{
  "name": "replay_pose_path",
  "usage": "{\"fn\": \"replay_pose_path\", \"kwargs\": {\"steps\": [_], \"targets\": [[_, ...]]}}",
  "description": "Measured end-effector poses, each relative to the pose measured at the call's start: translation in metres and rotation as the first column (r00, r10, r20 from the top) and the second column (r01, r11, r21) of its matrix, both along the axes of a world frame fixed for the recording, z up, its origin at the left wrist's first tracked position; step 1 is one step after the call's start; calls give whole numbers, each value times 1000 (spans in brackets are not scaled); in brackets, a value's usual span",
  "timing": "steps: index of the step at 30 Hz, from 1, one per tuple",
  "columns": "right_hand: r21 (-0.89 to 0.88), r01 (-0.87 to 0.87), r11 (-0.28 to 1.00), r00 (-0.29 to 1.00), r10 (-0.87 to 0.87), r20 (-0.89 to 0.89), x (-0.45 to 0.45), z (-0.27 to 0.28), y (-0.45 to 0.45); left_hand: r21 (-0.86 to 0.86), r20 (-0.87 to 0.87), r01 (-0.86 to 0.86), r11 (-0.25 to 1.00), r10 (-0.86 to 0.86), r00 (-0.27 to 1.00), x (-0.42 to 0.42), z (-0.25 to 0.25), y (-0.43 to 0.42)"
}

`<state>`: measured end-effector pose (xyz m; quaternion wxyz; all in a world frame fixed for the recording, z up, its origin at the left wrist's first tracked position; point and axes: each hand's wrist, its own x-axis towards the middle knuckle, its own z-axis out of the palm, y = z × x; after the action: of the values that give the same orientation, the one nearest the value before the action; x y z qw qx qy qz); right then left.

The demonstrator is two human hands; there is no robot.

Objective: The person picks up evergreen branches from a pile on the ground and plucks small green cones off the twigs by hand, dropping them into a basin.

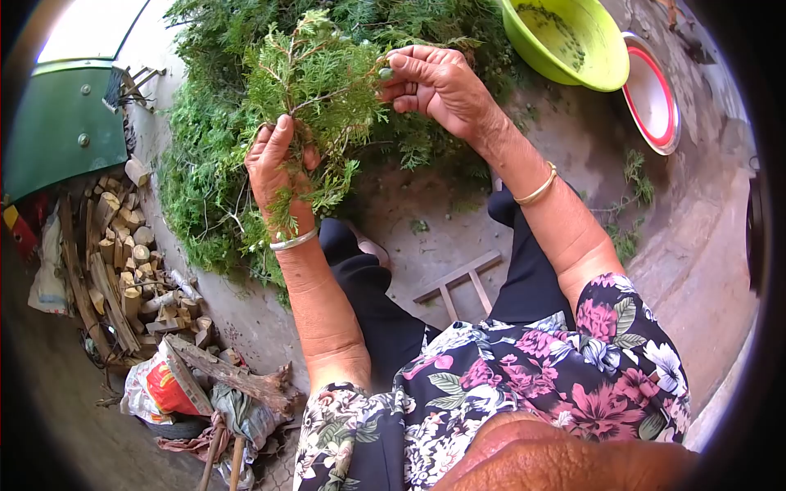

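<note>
My left hand (277, 168) is closed round the stem of a leafy arborvitae branch (315, 78), thumb on top, and holds it up in front of me. To its right, my right hand (442, 88) has thumb and forefinger pinched on a small green seed cone (385, 74) at the branch's right edge. Whether the cone is still attached to its twig, I cannot tell. Behind and below both hands spreads a big heap of cut green branches (217, 168) on the concrete floor.
A lime-green basin (521, 20) with small dark bits inside stands at upper right, beside a red-rimmed white basin (652, 98). Split firewood (131, 270) is piled at left below a green metal panel (65, 123). Between my legs lies a wooden frame (458, 278).
</note>
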<state>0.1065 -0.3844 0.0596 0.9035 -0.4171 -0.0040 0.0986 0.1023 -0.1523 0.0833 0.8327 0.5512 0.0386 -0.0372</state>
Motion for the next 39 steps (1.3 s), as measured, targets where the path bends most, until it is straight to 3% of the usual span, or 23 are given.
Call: {"fn": "replay_pose_path", "kwargs": {"steps": [10, 15, 20, 22, 27, 34, 36, 39], "targets": [[-3, 147, 989, 989, -147, -13, 3, -7, -1, 127, -3, -13, 992, 13, 1000, -1, 1, -6], [-101, 225, 969, 970, -232, -65, 3, -8, 0, 181, 0, 2, 984, -2, 1000, -1, 0, -5], [-121, 215, 969, 972, -225, -72, 5, -7, -2, 134, -9, -36, 990, 38, 999, -1, 1, -9], [-134, 204, 970, 973, -216, -83, 5, -8, -3, 224, -29, -13, 975, 20, 999, -2, 2, -8], [-67, 139, 988, 985, -145, -89, 8, -15, -6, 188, -15, -11, 982, 14, 1000, -1, -1, -10], [-71, 248, 966, 952, -257, -165, 7, -9, -6, 250, 4, 13, 968, -14, 1000, 0, -4, -13], [-324, 298, 898, 939, -337, -70, 6, -10, -7, 271, 22, 7, 963, -14, 1000, 0, -5, -13], [-422, 369, 828, 922, -384, 52, 8, -9, -5, 328, 45, -13, 944, -2, 999, 0, -6, -11]]}}
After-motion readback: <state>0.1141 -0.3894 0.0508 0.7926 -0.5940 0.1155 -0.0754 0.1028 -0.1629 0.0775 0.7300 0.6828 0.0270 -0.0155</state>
